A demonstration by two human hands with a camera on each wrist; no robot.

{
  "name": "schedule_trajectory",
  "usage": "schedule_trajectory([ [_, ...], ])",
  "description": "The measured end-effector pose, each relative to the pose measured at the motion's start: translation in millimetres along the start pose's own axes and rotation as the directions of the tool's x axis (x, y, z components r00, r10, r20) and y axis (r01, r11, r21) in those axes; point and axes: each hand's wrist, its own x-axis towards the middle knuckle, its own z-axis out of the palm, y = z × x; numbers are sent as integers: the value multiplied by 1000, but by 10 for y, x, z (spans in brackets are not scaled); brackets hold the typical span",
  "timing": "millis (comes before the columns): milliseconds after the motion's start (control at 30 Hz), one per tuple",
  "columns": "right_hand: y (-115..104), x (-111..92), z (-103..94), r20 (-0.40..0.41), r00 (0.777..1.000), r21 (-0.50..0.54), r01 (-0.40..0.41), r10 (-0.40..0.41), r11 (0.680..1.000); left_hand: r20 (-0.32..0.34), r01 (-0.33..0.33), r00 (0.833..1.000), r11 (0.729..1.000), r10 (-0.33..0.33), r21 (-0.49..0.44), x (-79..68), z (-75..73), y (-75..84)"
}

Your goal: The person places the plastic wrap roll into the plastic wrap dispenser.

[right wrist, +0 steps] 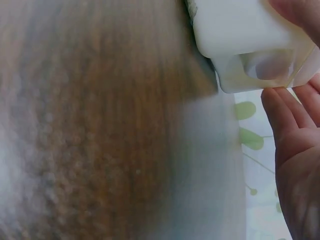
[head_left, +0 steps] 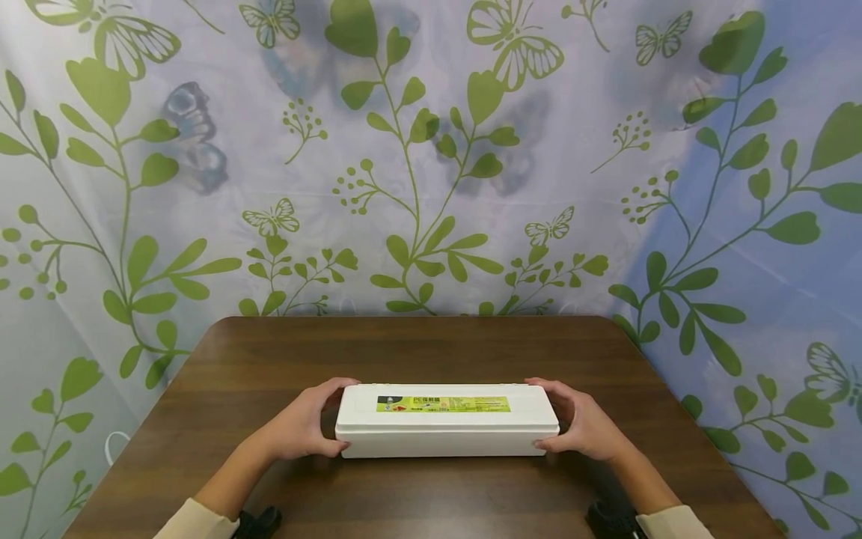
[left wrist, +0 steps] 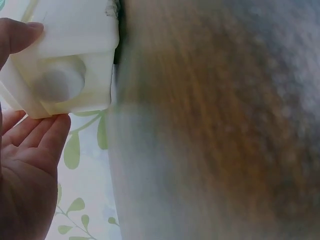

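A long white cling film box (head_left: pixel 447 442) lies crosswise on the brown table, its lid down and a green-yellow label (head_left: pixel 443 404) on top. At its left end my left hand (head_left: pixel 303 421) grips it, thumb on the front and fingers behind. My right hand (head_left: pixel 591 425) holds the right end in the same way. In the left wrist view, a round recess (left wrist: pixel 62 80) shows in the box's end between thumb and fingers. A similar recess (right wrist: pixel 270 65) appears in the right wrist view. What is inside the box is hidden.
The wooden table (head_left: pixel 417 348) has rounded far corners. Behind it hangs a pale curtain (head_left: pixel 431 150) printed with green leaves and butterflies. Black straps (head_left: pixel 259 522) sit at both wrists, and a white loop (head_left: pixel 116 443) shows past the table's left edge.
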Motion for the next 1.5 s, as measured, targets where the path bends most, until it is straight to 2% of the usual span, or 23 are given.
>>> schedule_trajectory([
  [167,-8,15,-6,13,1000,-15,25,-25,1000,2,-12,1000,1000,12,-3,1,-1,-7],
  [400,-2,19,0,71,997,9,12,-12,1000,15,-40,999,998,41,-43,-3,-16,-32],
  [500,-5,16,-5,95,995,70,-3,-4,998,29,-21,999,995,24,-98,-12,-18,-41],
  [633,-1,25,-12,104,994,165,-49,32,985,32,38,999,987,-33,-159,-22,-16,-37],
  [733,-1,41,-21,96,994,192,-65,48,979,27,61,998,980,-57,-191,-17,-17,-26],
  [1067,-14,48,-18,72,996,177,-62,50,982,21,15,1000,975,-10,-221,-5,-6,-33],
  [1500,33,61,-16,69,997,169,-32,20,985,22,48,999,969,-45,-244,-12,8,-17],
])
